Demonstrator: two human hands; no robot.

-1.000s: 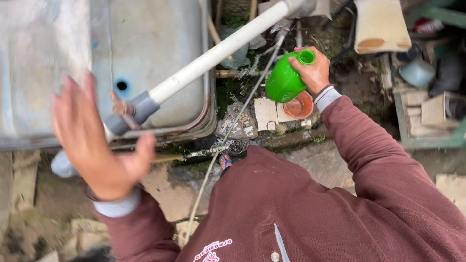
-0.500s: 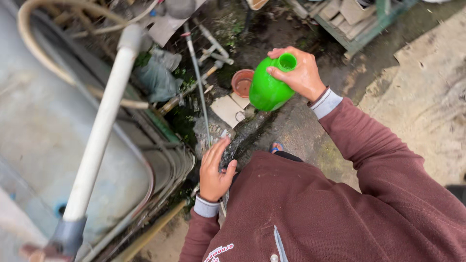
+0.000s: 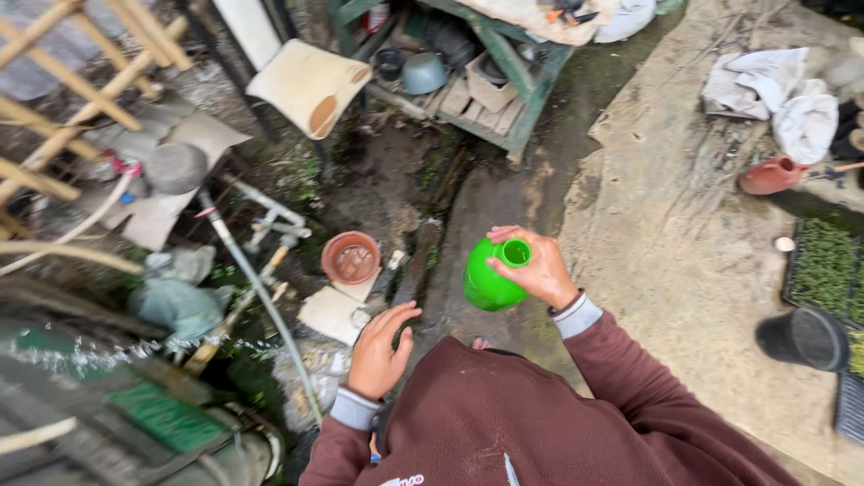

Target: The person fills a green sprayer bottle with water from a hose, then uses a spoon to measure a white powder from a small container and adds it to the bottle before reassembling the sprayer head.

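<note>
My right hand (image 3: 538,268) grips a bright green plastic jug (image 3: 487,281) by its open neck and holds it tilted above the wet ground. My left hand (image 3: 380,350) hangs lower with the fingers spread and nothing in it, near a small terracotta pot (image 3: 350,257) and a pale flat tile (image 3: 331,314). Both arms wear maroon sleeves with grey cuffs.
A white hose (image 3: 261,292) runs across the muddy ground at left, beside bamboo poles (image 3: 63,54) and a cream bucket (image 3: 309,85). A green wooden rack (image 3: 538,85) stands at the top. Right: concrete slab (image 3: 684,261), terracotta jug (image 3: 769,176), cloths (image 3: 774,99), black pot (image 3: 804,337), seedling tray (image 3: 823,265).
The view has swung right, away from the grey tank and white pipe toward the concrete slab. The green jug stays in my right hand; my left hand has come down, open.
</note>
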